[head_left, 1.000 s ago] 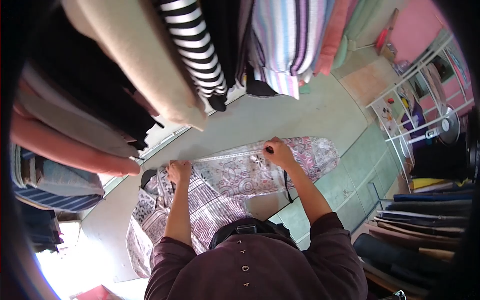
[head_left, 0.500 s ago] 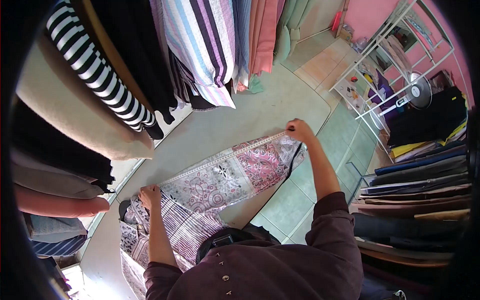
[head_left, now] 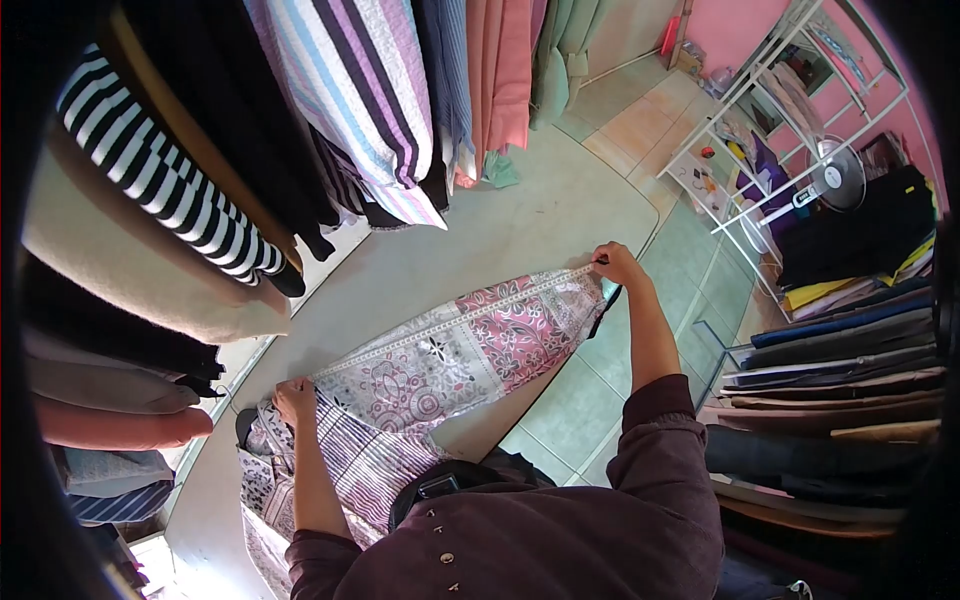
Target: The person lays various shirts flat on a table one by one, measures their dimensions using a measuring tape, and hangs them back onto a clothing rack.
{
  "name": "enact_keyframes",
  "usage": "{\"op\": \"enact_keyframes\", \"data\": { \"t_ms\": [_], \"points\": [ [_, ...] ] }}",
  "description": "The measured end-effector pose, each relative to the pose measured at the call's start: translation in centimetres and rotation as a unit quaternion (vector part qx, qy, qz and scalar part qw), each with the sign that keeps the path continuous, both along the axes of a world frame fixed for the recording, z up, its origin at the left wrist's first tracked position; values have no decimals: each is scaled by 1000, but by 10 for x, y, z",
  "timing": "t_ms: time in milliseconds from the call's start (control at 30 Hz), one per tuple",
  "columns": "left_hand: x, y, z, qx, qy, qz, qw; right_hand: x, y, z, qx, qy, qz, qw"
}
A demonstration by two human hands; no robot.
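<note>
The right hand [head_left: 615, 264] has slid outward, pinching the far edge of the pink-and-white patterned cloth garment [head_left: 440, 352], left hand [head_left: 296, 402] pinching lower left, cloth slanting up-right on the smooth grey tabletop [head_left: 480, 215], which stretches beyond.

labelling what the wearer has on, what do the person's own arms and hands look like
Loose dark maroon fabric sleeves, the left and the right, end near the elbows, leaving the forearms bare. The left hand and right hand show no gloves. Rings are too small to tell.
</note>
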State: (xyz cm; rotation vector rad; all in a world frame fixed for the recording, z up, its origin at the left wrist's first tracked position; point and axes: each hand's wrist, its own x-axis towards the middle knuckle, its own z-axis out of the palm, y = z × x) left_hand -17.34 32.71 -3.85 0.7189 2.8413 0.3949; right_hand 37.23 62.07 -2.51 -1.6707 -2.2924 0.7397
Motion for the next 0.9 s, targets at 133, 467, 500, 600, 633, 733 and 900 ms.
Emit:
{"op": "enact_keyframes", "data": {
  "t_ms": [133,467,500,600,633,733,900],
  "points": [
    [0,-1,-4,2,13,6,1000,0,-2,-2,12,8,-7,1000],
    [15,17,14,84,8,-129,988,-41,-23,28,20,133,-30,991],
    [23,25,15,125,-41,-179,975,-57,-33,37,3,192,-16,981],
    [86,44,33,228,-148,-319,908,-110,-76,47,-34,263,44,963],
    [110,46,33,239,-194,-350,885,-125,-93,41,-28,288,76,954],
    [133,47,30,210,-206,-406,865,-146,-149,69,54,218,109,968],
    [107,44,-20,103,-1,-318,943,-115,-193,58,-10,150,5,989]
  ]
}}
